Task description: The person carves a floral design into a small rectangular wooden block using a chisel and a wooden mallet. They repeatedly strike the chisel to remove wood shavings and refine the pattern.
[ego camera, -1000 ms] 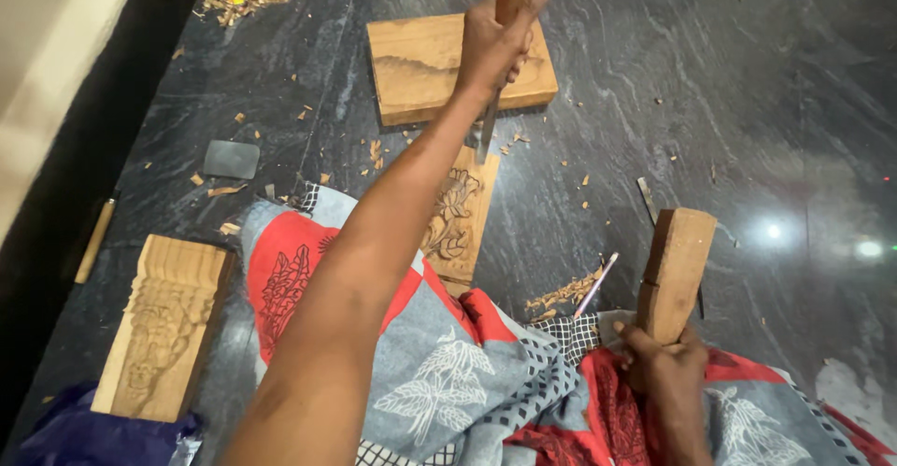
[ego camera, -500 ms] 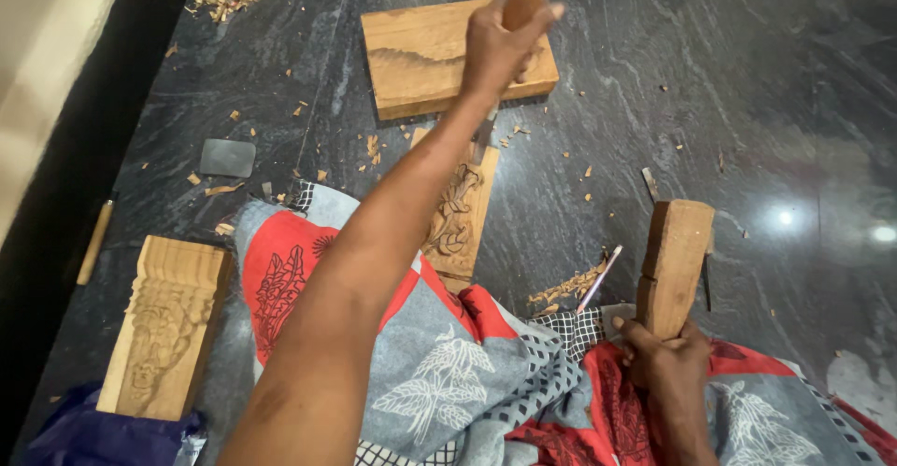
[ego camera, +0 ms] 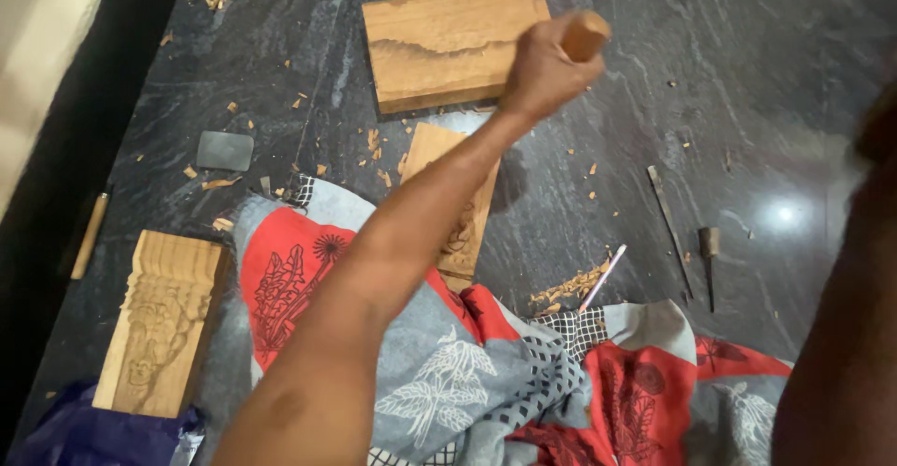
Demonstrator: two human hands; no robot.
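Gone from sight since the earlier frame is the wooden mallet block that the right hand held upright at the lower right — now only a dark forearm fills that edge, and whether its fingers are open or closed cannot be told. Left-hand fingers are wrapped tight around a round wooden handle, fist raised over the plain plank. Below the wrist lies a carved panel, propped against the patterned cloth, probably to steady it. Two slim chisels rest on the dark stone floor, near the right arm — a second carved block lies far left.
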